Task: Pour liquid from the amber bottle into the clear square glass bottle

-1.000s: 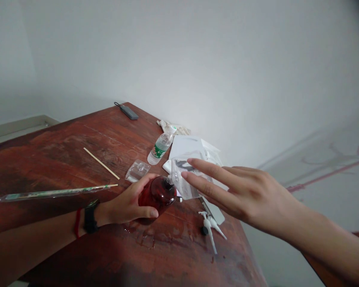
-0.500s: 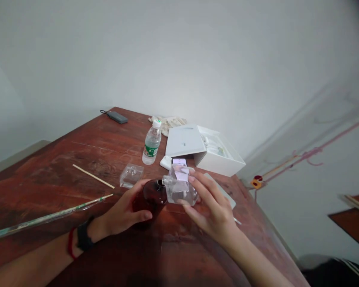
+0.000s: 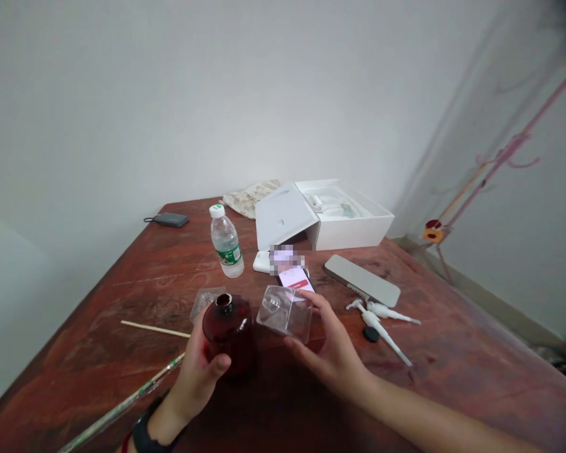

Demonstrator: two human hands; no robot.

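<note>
My left hand [image 3: 197, 371] is wrapped round a dark red glass bottle [image 3: 229, 330] that stands upright on the wooden table [image 3: 453, 352], its neck uncovered. My right hand [image 3: 327, 349] holds a clear square glass bottle [image 3: 285, 313] tilted on its side just right of the red bottle, its neck pointing toward me and the left. A second clear square piece [image 3: 206, 298] lies on the table behind the red bottle.
Behind stand a plastic water bottle [image 3: 226, 242], a phone [image 3: 296, 277], a white lidded box [image 3: 325, 217] and a grey flat case [image 3: 362, 280]. White pump heads [image 3: 382, 321] and a black cap [image 3: 370, 334] lie to the right. Wooden stick [image 3: 155, 329] and wrapped stick [image 3: 122, 402] lie left.
The camera view swung right and the red bottle now stands upright. My right hand took hold of the clear bottle and drew it away from the red bottle's neck.
</note>
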